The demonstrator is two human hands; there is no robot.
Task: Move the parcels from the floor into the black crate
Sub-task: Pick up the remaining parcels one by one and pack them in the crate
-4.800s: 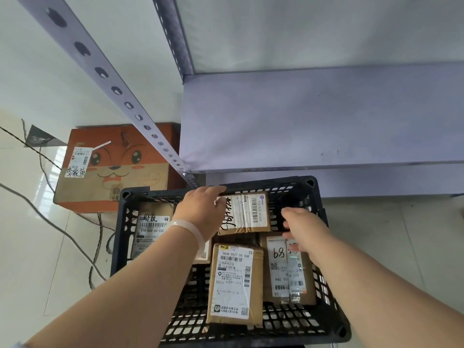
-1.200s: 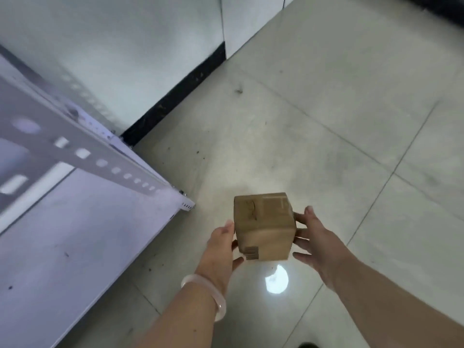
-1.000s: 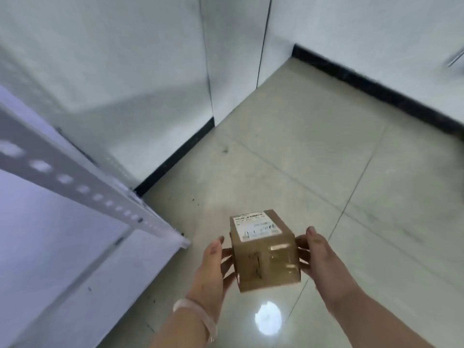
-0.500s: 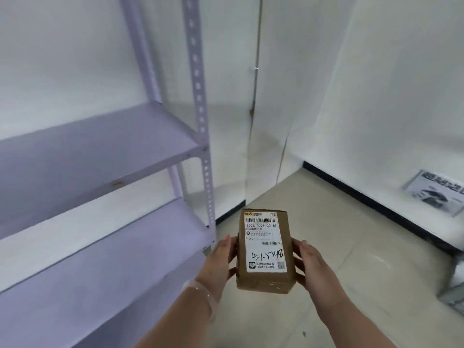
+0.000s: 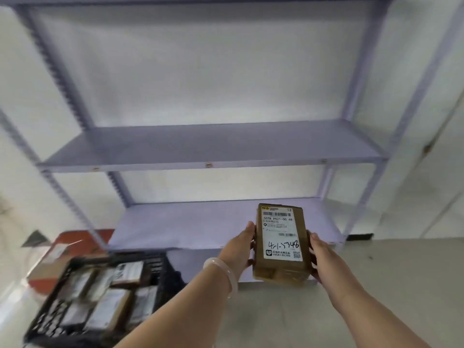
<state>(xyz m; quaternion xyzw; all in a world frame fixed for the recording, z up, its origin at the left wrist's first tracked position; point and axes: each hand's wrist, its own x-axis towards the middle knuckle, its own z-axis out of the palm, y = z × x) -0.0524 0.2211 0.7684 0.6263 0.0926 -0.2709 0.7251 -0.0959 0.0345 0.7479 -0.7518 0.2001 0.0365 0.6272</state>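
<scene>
A brown cardboard parcel (image 5: 280, 243) with a white shipping label and handwritten numbers is held upright in the air in front of me. My left hand (image 5: 238, 247) presses its left side and my right hand (image 5: 320, 257) presses its right side. The black crate (image 5: 160, 280) stands on the floor at the lower left, blurred, with several labelled brown parcels (image 5: 108, 310) lying inside it. The held parcel is to the right of the crate and well above the floor.
A lilac metal shelving rack (image 5: 211, 146) stands against the wall straight ahead, its low shelf just behind the parcel. An orange cardboard box (image 5: 67, 247) sits on the floor behind the crate. Grey tiled floor (image 5: 401, 285) spreads to the right.
Both hands took the parcel up off the floor and turned its label upward. My view has swung left, so the rack now faces me and the crate has come into view.
</scene>
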